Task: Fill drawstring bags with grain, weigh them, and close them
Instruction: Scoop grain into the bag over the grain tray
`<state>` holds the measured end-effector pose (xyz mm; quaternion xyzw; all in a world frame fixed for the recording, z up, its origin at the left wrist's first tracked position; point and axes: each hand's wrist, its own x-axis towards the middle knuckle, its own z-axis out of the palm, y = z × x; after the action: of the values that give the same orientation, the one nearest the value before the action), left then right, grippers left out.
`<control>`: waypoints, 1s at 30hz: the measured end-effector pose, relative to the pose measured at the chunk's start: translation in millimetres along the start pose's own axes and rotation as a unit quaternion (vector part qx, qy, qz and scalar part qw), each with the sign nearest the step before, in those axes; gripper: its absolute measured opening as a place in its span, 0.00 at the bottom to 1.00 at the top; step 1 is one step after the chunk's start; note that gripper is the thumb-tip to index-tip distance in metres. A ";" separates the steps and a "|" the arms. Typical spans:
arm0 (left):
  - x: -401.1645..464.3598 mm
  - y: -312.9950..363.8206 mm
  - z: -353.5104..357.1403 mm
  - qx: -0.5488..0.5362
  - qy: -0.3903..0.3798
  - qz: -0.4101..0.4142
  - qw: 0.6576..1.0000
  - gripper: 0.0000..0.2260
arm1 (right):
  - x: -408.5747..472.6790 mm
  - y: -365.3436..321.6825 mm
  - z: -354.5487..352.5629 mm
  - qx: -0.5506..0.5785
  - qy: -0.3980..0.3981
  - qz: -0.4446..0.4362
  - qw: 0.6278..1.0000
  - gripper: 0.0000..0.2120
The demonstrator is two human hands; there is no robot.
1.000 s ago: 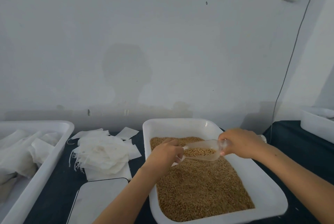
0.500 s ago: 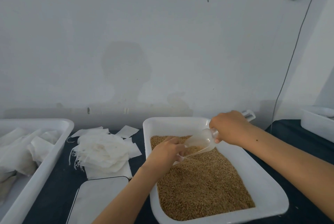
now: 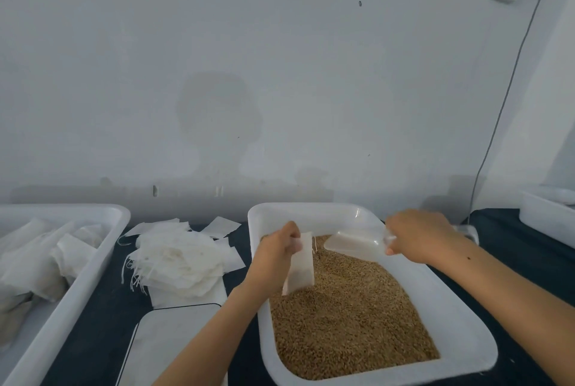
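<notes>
At the far left edge, a white plastic tray (image 3: 93,264) sits on the dark tabletop (image 3: 93,329) and holds soft, pale filled bags (image 3: 37,261); its near end is cut off by the frame. A narrow strip of bare tabletop separates it from a loose stack of empty drawstring bags (image 3: 177,261), thin white fabric squares with strings trailing off the left side. Just near of the stack lies a flat white scale platform (image 3: 174,345) with rounded corners and a dark border; its far edge touches or underlies the stack.

The left hand (image 3: 277,255) is closed on the upper left corner of one drawstring bag (image 3: 300,264). The bag is a flat, translucent white rectangle, long axis near upright and slightly tilted, its lower end at the grain surface. It hangs over the far left part of the grain tray (image 3: 460,339), a deep white rectangular tub with rounded corners and a broad rim. The grain (image 3: 351,323) is tan, granular and sloped, piled higher toward the far end.

The right hand (image 3: 420,238) grips the handle of a clear plastic scoop (image 3: 354,242). The scoop lies nearly level, long axis left to right, open mouth pointing left toward the bag, with a small gap between them. Whether it holds grain cannot be determined.

At the far right, another white container (image 3: 547,217) sits well apart, with open tabletop between.
</notes>
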<state>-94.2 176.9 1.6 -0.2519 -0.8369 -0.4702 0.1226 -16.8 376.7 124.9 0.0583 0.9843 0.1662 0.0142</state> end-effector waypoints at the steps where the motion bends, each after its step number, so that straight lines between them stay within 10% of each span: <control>1: 1.2 0.6 -3.8 -0.059 0.015 -0.033 0.998 0.09 | 0.3 1.7 8.9 0.012 -0.019 0.003 1.000 0.07; 6: 1.5 2.8 -18.2 -0.265 0.034 -0.110 0.957 0.09 | -1.9 -10.5 55.6 0.080 -0.089 -0.017 0.993 0.10; 20: -0.4 20.5 -19.3 -0.118 -0.075 -0.010 0.990 0.06 | -3.7 -37.1 102.2 0.126 -0.081 -0.033 0.988 0.05; 23: -0.9 27.9 -20.8 -0.068 -0.053 0.070 0.994 0.09 | -0.6 -35.7 99.5 0.192 -0.069 -0.056 0.977 0.28; 26: -3.8 36.7 -24.7 -0.018 -0.069 0.115 0.991 0.09 | -4.9 -44.5 75.2 0.469 -0.074 -0.105 0.874 0.36; 30: -16.2 52.8 -37.6 -0.106 -0.047 0.101 0.988 0.11 | -12.3 -66.1 57.9 0.700 -0.023 -0.048 0.712 0.21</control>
<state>-53.3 162.8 52.6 -0.3682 -0.7577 -0.5290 0.1023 -9.2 332.1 48.6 0.0080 0.8196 -0.5729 0.0000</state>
